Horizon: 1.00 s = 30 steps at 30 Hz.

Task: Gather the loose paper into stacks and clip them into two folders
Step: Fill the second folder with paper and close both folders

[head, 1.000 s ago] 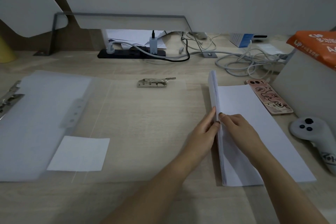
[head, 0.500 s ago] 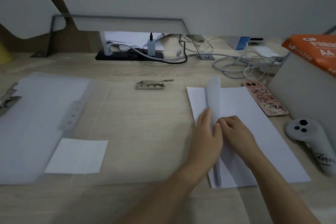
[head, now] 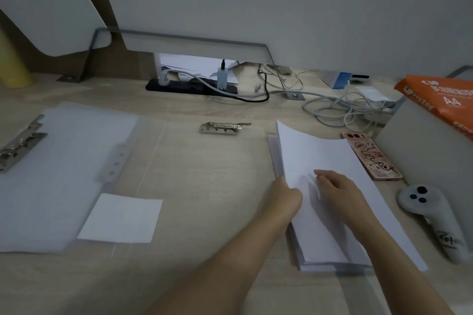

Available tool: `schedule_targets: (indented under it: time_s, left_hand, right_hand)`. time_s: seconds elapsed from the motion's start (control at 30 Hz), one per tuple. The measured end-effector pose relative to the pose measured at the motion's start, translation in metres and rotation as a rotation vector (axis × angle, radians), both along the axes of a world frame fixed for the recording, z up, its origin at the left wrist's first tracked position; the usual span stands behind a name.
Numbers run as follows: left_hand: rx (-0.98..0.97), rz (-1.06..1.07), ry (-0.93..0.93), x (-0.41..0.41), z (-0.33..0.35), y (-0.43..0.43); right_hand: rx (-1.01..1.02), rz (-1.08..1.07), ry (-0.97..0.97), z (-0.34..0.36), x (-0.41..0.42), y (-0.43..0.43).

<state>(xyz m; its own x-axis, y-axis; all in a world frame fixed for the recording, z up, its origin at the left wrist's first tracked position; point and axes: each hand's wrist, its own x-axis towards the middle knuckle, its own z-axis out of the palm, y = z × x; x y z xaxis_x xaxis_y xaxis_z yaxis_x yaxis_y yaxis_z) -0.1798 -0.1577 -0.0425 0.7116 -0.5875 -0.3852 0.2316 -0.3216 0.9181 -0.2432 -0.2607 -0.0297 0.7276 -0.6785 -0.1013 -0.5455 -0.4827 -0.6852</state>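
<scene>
A stack of white paper [head: 320, 156] lies at the right of the desk, its upper sheets lifted and curved along the left edge. My left hand [head: 284, 199] holds that left edge, fingers hidden beneath the raised sheets. My right hand [head: 337, 194] rests on top of the paper with its fingers spread loosely. A translucent open folder [head: 76, 135] lies at the left with a metal clip [head: 20, 143] on its left edge. Beside it lies a clear folder sheet; a second metal clip [head: 222, 128] sits at its far edge. A small white sheet [head: 120, 218] lies near the front.
A phone [head: 371, 156] in a patterned case lies just right of the stack, and a grey controller [head: 430, 215] lies nearer the front. An orange A4 paper pack [head: 440, 100] sits on a grey box [head: 422, 156]. A power strip [head: 189, 84] and tangled cables [head: 345, 107] line the back.
The sheets that stood on edge between my hands have tipped right and now lie over the stack. My left hand went under their edge; my right hand moved onto the top.
</scene>
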Motion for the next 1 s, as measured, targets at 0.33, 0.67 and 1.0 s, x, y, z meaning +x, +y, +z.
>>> schedule_targets:
  time_s: [0.33, 0.67, 1.0]
  left_hand:
    - [-0.161, 0.047, -0.091, 0.050, 0.038, 0.090]
    - [0.088, 0.219, -0.156, 0.094, 0.008, 0.186]
    - [0.227, 0.204, -0.188, 0.132, -0.011, 0.207]
  right_hand:
    - [0.112, -0.283, -0.325, 0.043, 0.007, 0.000]
    - [0.268, -0.134, -0.224, 0.004, 0.075, 0.084]
    - [0.283, -0.151, -0.129, -0.017, 0.082, 0.093]
